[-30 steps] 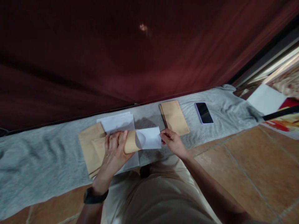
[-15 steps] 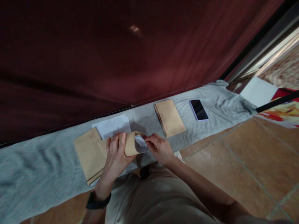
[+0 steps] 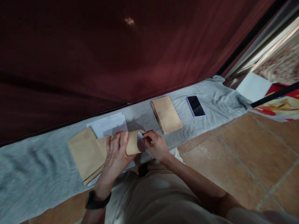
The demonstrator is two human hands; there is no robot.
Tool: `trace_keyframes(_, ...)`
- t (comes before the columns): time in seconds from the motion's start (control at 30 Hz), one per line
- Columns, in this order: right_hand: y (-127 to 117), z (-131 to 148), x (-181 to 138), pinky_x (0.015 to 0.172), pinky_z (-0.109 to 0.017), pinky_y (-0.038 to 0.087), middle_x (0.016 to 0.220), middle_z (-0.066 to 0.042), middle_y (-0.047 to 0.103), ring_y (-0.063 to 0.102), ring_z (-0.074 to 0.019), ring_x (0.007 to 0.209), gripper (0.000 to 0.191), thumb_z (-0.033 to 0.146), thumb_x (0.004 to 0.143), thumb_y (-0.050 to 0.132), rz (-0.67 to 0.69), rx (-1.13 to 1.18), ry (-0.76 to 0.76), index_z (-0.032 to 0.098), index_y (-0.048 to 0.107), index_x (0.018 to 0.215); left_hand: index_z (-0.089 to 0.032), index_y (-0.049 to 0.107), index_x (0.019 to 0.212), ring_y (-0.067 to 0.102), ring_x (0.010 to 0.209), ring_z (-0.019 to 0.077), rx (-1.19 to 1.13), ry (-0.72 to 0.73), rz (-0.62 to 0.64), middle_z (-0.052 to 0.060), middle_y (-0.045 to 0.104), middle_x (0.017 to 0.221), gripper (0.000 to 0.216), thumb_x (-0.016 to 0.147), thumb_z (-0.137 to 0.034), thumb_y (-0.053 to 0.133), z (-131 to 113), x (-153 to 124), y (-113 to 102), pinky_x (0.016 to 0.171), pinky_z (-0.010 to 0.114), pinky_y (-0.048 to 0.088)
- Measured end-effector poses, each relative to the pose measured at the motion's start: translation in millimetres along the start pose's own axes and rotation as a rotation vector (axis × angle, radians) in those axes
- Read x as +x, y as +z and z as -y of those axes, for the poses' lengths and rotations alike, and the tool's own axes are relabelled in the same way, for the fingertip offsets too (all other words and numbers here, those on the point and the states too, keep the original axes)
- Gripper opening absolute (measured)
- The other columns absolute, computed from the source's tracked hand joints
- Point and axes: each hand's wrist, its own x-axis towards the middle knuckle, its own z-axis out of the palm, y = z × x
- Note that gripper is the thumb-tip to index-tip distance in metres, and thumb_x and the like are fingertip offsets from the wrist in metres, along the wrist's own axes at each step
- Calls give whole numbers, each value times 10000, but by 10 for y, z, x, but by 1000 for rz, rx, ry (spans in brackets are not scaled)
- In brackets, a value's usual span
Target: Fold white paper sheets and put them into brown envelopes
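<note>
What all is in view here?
Held envelope: 1, tan, centre
Inner paper: 1+, white, envelope's mouth
Left envelopes: 2+, tan, left
Paper sheets: 2+, white, beside left envelopes
Right envelopes: 2+, tan, centre right
Smartphone: 1, black and lilac, right
Cloth: 1, grey, beneath
Backdrop: 1, dark red, behind
Floor tiles: several, brown, below
Panel: 1, white, far right
Poster: 1, red and yellow, far right
Clothing: 1+, beige, bottom
Watch: 1, black, left wrist
Left hand: 1, bare, on envelope
Right hand: 1, bare, at envelope's mouth

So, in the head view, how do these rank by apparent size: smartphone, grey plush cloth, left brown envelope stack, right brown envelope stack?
1. Grey plush cloth
2. Left brown envelope stack, partly covered
3. Right brown envelope stack
4. Smartphone
</note>
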Motion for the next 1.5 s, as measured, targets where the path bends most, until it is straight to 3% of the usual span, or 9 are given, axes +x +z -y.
trace_keyframes(0.3,25,-74,5,775,-302,523,924,-13,653,654,-180,821,180,149,864,536,-40,82,117,239,549,1019,-135,190,1609,425,1424,428,10,22,36,271,470,1458,999,830,-404,754,-26,45,-20,1192,667,262)
trace_keyframes(0.47,23,-124,45,763,-289,532,1006,-20,662,647,-155,776,464,154,829,542,-44,178,159,224,525,1288,-143,187,1613,415,1435,429,15,32,55,273,462,1470,998,830,-380,758,-22,57,-44,1201,669,248)
trace_keyframes(0.6,20,-229,105,756,-275,523,947,-28,663,629,-156,777,245,174,806,574,25,225,199,215,695,1016,-169,183,1620,384,1469,422,2,61,81,262,456,1498,968,850,-357,738,-8,97,-46,1218,667,214)
trace_keyframes(0.8,101,-407,154,619,-251,491,680,14,629,580,-135,620,109,302,758,665,10,599,426,194,656,741,-212,248,1614,208,1556,423,-82,18,41,229,301,1644,906,866,-367,736,19,118,57,1235,683,107)
trace_keyframes(0.9,150,-447,146,556,-232,469,649,28,639,552,-119,575,228,337,601,773,-156,897,575,192,654,729,-218,278,1606,182,1563,415,-242,-157,-111,223,241,1670,930,848,-459,759,-95,55,168,1245,646,152)
trace_keyframes(1.03,244,-440,83,551,-219,472,677,39,648,554,-106,581,313,373,552,791,-275,970,622,204,647,773,-245,346,1569,381,1482,354,-745,-679,-269,189,348,1610,898,826,-535,759,-470,-61,333,1155,512,421)
trace_keyframes(1.17,376,-402,-41,513,-214,446,672,48,639,551,-105,561,318,408,611,779,-339,986,646,212,630,811,-251,551,1382,693,1106,246,-1545,-1134,-121,119,650,1317,671,814,-539,760,-844,-65,438,897,375,591)
trace_keyframes(1.27,442,-381,-113,454,-205,378,604,69,591,494,-91,494,293,413,639,764,-356,957,664,213,609,789,-195,682,1118,723,865,167,-1819,-1256,-38,68,740,1077,487,729,-435,849,-955,14,477,745,270,585)
trace_keyframes(1.5,389,-390,-130,511,-213,430,666,49,643,536,-97,542,292,398,643,767,-353,941,639,202,622,804,-152,703,947,688,662,132,-1804,-1303,-108,22,755,841,461,562,-303,907,-867,118,584,573,219,524)
